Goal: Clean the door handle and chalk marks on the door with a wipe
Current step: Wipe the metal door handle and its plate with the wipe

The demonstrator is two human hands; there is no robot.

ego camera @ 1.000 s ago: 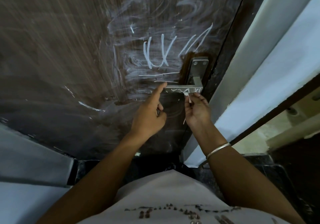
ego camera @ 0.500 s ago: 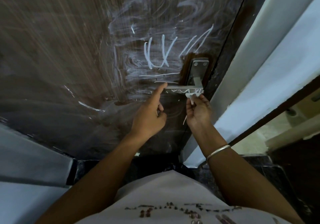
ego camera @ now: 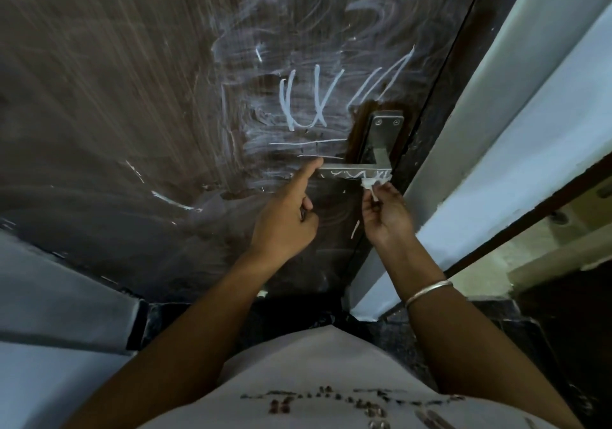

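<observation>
- My left hand point(ego camera: 284, 223) has its index finger straight, tip touching the free end of the door handle point(ego camera: 351, 171). The other fingers curl in, and I cannot tell whether they hold anything.
- My right hand point(ego camera: 385, 216) pinches the white wipe point(ego camera: 371, 183), bunched against the handle's underside at its pivot end.
- The chalk-scribbled handle sits by the right edge of the dark door point(ego camera: 116, 81); chalk marks point(ego camera: 304, 104) and smears lie left of and above it.
- A second ago the wipe hung just below the handle; my left hand has stayed put.
</observation>
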